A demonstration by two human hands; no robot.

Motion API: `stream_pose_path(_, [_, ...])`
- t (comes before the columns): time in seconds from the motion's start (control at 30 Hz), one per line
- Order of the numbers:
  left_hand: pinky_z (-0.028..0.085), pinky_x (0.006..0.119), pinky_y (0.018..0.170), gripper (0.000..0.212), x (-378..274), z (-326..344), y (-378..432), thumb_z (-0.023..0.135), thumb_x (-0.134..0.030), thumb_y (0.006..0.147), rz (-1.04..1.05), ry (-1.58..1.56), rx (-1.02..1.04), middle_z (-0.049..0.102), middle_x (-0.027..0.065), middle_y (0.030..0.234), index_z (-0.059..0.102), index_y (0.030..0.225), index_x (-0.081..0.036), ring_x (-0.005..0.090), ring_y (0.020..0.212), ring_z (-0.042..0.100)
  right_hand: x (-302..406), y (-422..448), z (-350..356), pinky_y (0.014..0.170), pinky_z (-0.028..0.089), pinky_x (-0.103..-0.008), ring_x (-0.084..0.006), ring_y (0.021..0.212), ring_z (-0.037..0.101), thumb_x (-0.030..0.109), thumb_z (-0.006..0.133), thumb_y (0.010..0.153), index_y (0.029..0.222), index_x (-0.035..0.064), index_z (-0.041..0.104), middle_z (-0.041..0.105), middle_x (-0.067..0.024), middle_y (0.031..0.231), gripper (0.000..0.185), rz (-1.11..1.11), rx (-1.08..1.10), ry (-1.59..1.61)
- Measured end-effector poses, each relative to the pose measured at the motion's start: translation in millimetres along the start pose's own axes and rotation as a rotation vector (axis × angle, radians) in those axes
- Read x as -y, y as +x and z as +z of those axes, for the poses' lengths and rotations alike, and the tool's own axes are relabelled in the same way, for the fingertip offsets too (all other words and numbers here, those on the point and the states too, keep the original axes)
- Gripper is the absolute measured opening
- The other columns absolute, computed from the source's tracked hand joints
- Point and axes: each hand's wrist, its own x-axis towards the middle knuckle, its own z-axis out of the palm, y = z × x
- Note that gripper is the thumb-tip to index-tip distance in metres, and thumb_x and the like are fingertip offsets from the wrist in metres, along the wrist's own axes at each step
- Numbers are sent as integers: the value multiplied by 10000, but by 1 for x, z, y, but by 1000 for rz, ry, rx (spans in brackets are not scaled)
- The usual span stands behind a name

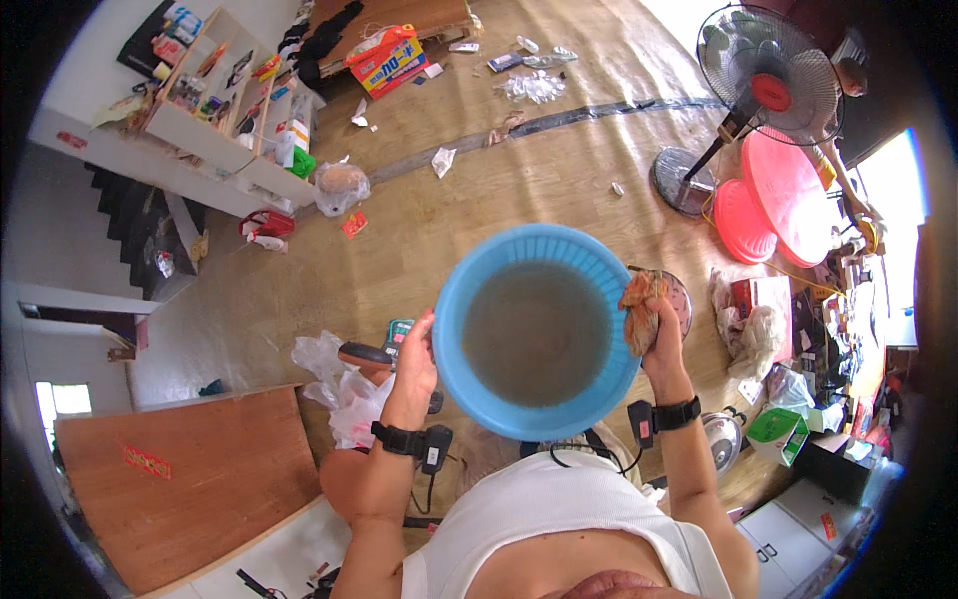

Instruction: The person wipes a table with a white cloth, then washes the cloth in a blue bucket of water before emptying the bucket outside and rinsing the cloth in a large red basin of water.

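A light blue plastic basin (535, 243) is held level in front of my body, with murky grey-brown water (535, 337) in it. My left hand (416, 367) grips the basin's left side, thumb near the rim. On the right side, my right hand (664, 344) holds the rim together with a crumpled orange-brown cloth (641, 307), which is pressed against it. Behind that hand a round pink patterned thing (679, 299) shows in part. Each wrist wears a black strap with a small wired box.
A standing fan (771, 90) and red round plastic tables or stools (786, 195) stand at far right. Litter, including clear plastic scraps (533, 87), lies on the wood-patterned floor. Plastic bags (359, 404) lie left of my legs. A white shelf (217, 105) is at upper left.
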Motion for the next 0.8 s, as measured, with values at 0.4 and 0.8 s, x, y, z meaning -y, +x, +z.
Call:
stream_pose_path(0.4, [480,304,837,280,-135,140,169,535,-233,923,10,86,80,645,29,1004,595,1169,-112,149,919,590,90,185,82,580,492,-279,-166,693,598,231,486,850,1093,32,571,643,-87,927,326,-123,-43,-6])
stream_pose_path(0.8, [476,327,885,304,-239,271,338,570,-230,904,-204,263,222,633,29,1012,564,1175,-93,164,980,580,121,309,110,544,486,-277,-155,645,589,246,536,840,1044,51,588,648,-73,858,287,-283,-305,160])
